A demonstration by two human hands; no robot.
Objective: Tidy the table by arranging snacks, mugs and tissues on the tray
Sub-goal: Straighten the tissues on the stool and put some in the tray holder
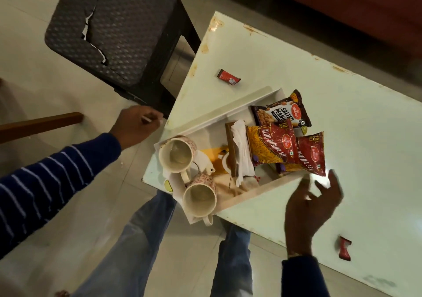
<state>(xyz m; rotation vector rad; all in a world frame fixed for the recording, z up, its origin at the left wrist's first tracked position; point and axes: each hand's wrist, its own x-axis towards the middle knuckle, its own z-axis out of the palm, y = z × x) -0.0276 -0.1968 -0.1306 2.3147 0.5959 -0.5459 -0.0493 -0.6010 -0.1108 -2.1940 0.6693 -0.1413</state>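
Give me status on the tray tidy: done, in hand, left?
Done: both mugs, the tissues and three snack packets sit on the tray. In hand: nothing carried; right hand open beside the tray's near edge, left hand curled, off the table. Left: two small red sachets lying loose on the table.

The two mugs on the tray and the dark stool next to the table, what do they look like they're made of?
The mugs look like glazed ceramic: thick cream rims, smooth insides, a printed red pattern outside. The stool looks like moulded plastic with a woven-look texture; its seat shows a jagged crack, as brittle plastic breaks. Neither can be confirmed by sight alone.
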